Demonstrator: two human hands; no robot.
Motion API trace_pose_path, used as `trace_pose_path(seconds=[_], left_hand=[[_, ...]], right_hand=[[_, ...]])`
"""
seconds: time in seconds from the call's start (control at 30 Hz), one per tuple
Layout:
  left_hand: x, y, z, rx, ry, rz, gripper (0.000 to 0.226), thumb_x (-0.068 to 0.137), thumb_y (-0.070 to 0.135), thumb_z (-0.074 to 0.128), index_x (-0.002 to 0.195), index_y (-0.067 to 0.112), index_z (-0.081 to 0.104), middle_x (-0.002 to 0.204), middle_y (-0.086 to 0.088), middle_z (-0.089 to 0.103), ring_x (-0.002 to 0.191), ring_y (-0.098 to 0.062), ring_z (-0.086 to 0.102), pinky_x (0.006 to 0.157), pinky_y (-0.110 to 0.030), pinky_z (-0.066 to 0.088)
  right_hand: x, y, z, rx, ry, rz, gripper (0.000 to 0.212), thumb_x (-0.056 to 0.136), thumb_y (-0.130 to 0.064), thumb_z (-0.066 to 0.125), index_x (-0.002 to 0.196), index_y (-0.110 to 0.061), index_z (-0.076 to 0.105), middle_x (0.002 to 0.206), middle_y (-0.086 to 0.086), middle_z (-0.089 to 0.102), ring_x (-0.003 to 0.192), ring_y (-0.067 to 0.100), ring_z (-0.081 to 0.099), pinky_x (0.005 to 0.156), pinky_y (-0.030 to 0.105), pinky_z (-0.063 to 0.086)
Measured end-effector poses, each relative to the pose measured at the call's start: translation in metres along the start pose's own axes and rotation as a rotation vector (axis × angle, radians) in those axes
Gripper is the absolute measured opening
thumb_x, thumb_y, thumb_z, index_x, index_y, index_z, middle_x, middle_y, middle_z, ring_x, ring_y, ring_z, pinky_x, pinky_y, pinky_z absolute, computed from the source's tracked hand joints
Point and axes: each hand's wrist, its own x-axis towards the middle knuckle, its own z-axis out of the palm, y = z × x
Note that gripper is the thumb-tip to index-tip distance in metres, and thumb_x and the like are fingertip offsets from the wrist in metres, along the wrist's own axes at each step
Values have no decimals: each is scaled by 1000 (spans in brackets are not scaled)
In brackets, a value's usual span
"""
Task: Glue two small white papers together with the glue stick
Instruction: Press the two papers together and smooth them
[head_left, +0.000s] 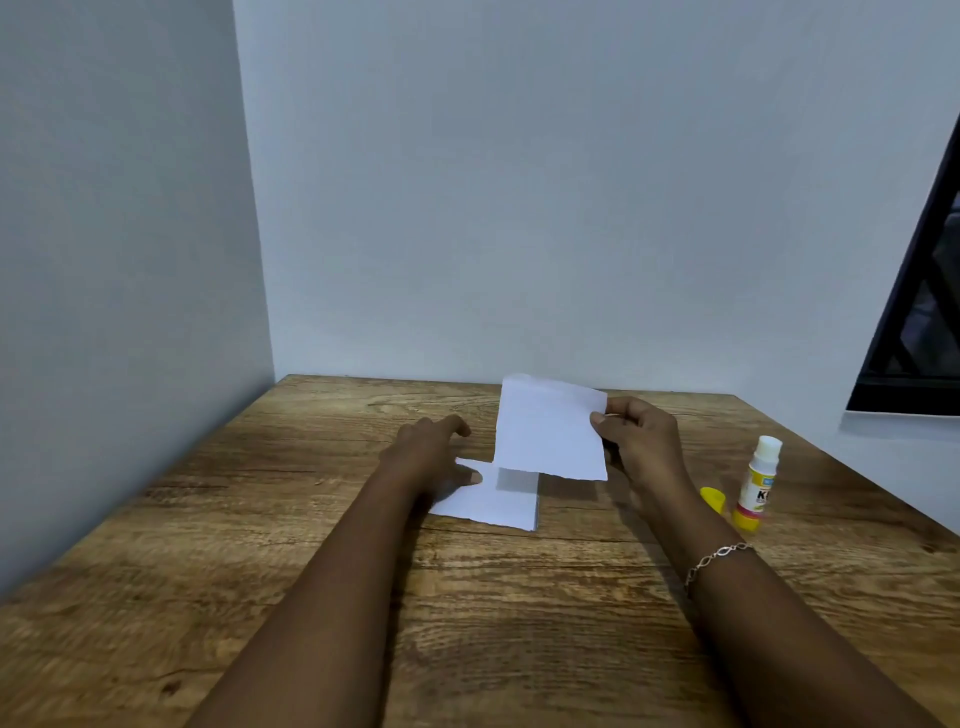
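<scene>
At bench centre, lower white paper lying flat, pinned at its 9 o'clock edge under left hand, fingers relaxed and fairly wide, thumb resting on the sheet. Raised just above it toward 12 o'clock, upper white paper, pinched at its 3 o'clock edge between thumb and curled fingers of right hand, near edge overhanging the lower sheet. Off at 3 o'clock from both papers, glue stick standing upright, uncapped, white tip showing. Yellow cap just beside it at 9 o'clock. Thin bracelet on right wrist.
</scene>
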Motion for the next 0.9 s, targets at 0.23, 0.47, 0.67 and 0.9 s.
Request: trace_pose_path(seconds=[0.23,0.47,0.67,0.9], left_hand=[[7,3,-4,35,-100,31,35,75,31,73,104,18,60,122,-10,53,117,-28,47,99,-44,43],[0,12,-5,-224,-22,17,28,73,3,68,69,18,46,88,-5,55,85,-23,51,64,-28,39],[-6,21,-8,-801,161,-56,28,74,-17,54,89,6,54,75,-10,55,64,-21,53,51,-23,39],[-12,24,-13,-1050,196,-30,21,76,-14,55,71,5,62,66,-9,62,52,-15,55,48,-18,46]], right_hand=[[-3,-3,0,-2,-4,43,13,86,6,50,80,-3,56,66,7,54,35,-2,50,36,11,39],[-4,1,5,-20,-60,112,9,87,6,49,89,2,57,68,7,56,35,-1,52,36,13,40],[-5,6,8,21,-108,164,13,84,7,54,81,-4,61,73,9,64,54,11,64,46,19,50],[-5,10,15,77,-79,105,23,79,9,58,98,-4,62,72,9,68,66,22,66,57,28,57]])
